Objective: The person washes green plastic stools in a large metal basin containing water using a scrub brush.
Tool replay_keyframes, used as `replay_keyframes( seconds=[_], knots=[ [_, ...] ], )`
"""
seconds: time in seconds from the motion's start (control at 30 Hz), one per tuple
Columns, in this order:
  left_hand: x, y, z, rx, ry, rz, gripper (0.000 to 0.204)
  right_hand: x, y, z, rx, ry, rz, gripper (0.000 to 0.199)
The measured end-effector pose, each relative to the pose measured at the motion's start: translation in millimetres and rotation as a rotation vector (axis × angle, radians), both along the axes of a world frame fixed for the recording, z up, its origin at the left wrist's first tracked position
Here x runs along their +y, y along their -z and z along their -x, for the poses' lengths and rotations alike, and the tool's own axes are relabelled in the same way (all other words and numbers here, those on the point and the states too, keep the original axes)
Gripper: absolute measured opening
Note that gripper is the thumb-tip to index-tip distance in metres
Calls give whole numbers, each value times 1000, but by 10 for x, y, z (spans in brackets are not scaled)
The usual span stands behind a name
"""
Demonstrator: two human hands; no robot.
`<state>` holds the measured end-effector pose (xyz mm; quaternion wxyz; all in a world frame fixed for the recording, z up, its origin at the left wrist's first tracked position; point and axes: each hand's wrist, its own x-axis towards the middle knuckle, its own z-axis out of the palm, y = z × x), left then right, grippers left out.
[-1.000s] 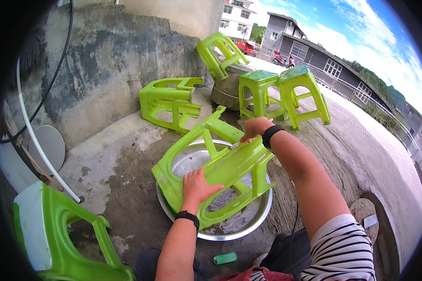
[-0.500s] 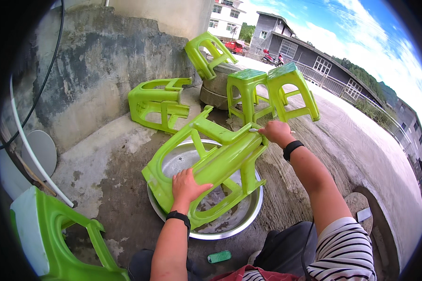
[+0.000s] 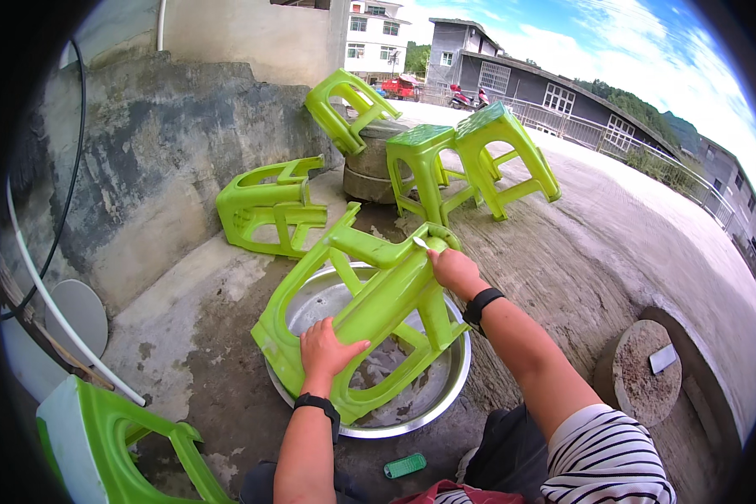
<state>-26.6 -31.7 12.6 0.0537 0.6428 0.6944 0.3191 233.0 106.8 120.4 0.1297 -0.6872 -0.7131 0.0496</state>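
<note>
A lime-green plastic stool lies tipped on its side across a round metal basin, which has murky water in it. My left hand grips the stool near its seat end, thumb out along the leg and fingers over the side. At the far end of that leg, my right hand is closed on a small white object. Only its pale tip shows, against the leg end, so its kind cannot be told. A small green brush-like thing lies on the ground in front of the basin.
More green stools stand or lie around: one on its side, one tilted on a concrete block, two upright at the back, one near left. A phone-like slab rests on a round stone at right.
My right hand and the white object have shifted along the stool's leg end, slightly left and nearer. My left hand keeps its hold. The whole view has shifted a little.
</note>
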Motion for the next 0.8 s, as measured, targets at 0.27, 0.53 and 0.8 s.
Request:
replay_keyframes(
  seconds=[0.27, 0.53, 0.8],
  knots=[
    [14, 11, -16, 9, 3, 9, 92, 128, -118, -240, 57, 66, -62, 55],
    [24, 128, 30, 24, -8, -70, 90, -254, -72, 285, -151, -155, 145, 58],
    [-15, -10, 11, 17, 5, -4, 91, -342, 38, 143, -151, -118, -16, 60]
  ],
)
